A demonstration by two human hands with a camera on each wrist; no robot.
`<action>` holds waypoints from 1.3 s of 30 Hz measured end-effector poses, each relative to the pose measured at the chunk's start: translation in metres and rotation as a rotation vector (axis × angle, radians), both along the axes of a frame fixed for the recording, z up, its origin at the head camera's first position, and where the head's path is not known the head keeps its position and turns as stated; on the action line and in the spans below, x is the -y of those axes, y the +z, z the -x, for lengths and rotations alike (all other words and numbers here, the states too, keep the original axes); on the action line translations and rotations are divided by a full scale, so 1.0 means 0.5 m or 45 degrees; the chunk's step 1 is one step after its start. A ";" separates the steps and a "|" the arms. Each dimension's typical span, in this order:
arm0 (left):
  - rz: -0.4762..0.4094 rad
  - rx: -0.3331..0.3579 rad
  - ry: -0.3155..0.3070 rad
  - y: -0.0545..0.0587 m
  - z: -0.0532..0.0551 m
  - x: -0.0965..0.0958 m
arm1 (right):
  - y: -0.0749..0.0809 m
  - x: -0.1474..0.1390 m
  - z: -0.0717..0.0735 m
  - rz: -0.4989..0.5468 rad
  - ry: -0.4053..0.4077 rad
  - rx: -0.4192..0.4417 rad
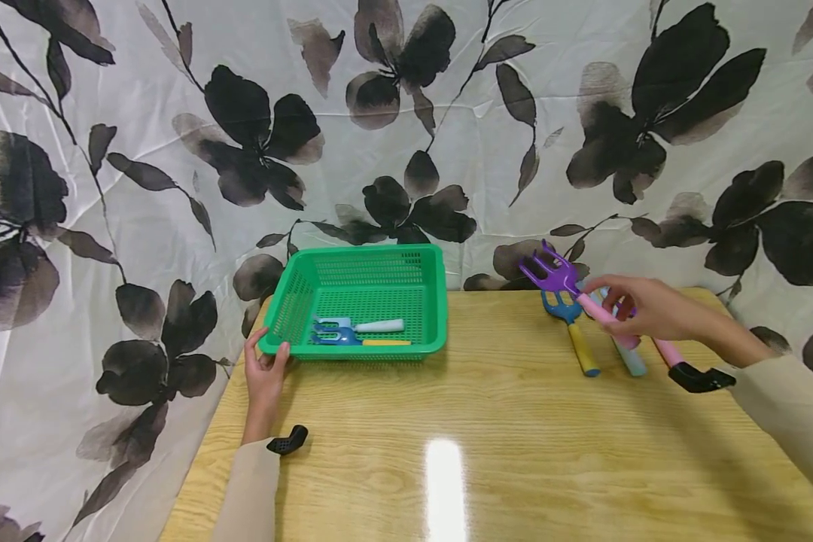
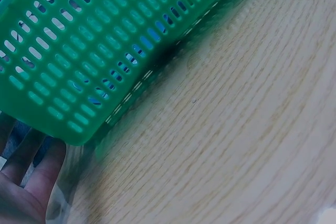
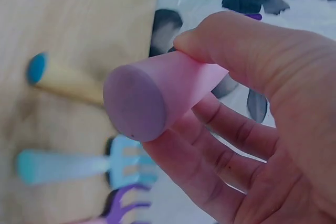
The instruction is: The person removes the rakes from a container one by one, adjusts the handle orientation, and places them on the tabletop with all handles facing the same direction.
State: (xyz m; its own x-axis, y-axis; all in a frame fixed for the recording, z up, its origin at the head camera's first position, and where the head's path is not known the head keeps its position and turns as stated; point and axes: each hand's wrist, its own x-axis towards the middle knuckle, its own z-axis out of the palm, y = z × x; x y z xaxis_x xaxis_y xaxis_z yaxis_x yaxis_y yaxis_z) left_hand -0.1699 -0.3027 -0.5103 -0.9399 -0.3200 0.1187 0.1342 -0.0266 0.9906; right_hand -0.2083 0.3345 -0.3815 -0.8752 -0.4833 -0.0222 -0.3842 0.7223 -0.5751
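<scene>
Head view bright, mostly crisp; white glare streak down the table (image 1: pixel 352 452), soft shadow on the wood below the right sleeve (image 1: pixel 779 421). Left wrist view dimmer, bluish; basket (image 2: pixel 79 66) edges soft, left hand (image 2: pixel 26 187) in shade, blown-out patch at lower right corner. Right wrist view muted: pink handle (image 3: pixel 178 85) fairly clear, light-blue fork (image 3: pixel 68 166) and yellow handle (image 3: pixel 76 83) beyond it blurred.
</scene>
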 end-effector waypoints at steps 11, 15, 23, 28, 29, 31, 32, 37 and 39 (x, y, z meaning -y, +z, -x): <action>0.002 0.020 -0.009 -0.010 0.005 0.005 | -0.096 -0.137 -0.149 0.037 -0.194 0.044; -0.004 0.030 0.010 -0.036 0.017 0.013 | -0.120 -0.168 -0.200 -0.054 -0.321 0.135; 0.008 -0.016 0.034 -0.055 0.022 0.019 | -0.168 -0.219 -0.281 -0.177 -0.509 0.244; 0.013 -0.004 0.043 -0.055 0.020 0.023 | -0.203 -0.236 -0.319 -0.161 -0.550 0.280; 0.012 -0.004 0.046 -0.055 0.019 0.023 | -0.209 -0.237 -0.325 -0.158 -0.552 0.278; 0.015 -0.013 0.046 -0.055 0.020 0.024 | -0.219 -0.237 -0.335 -0.154 -0.559 0.282; 0.017 -0.015 0.043 -0.055 0.019 0.023 | -0.224 -0.236 -0.339 -0.149 -0.561 0.284; 0.013 -0.008 0.033 -0.056 0.021 0.021 | -0.240 -0.231 -0.355 -0.146 -0.565 0.284; 0.010 -0.008 0.031 -0.057 0.022 0.020 | -0.243 -0.232 -0.359 -0.144 -0.562 0.298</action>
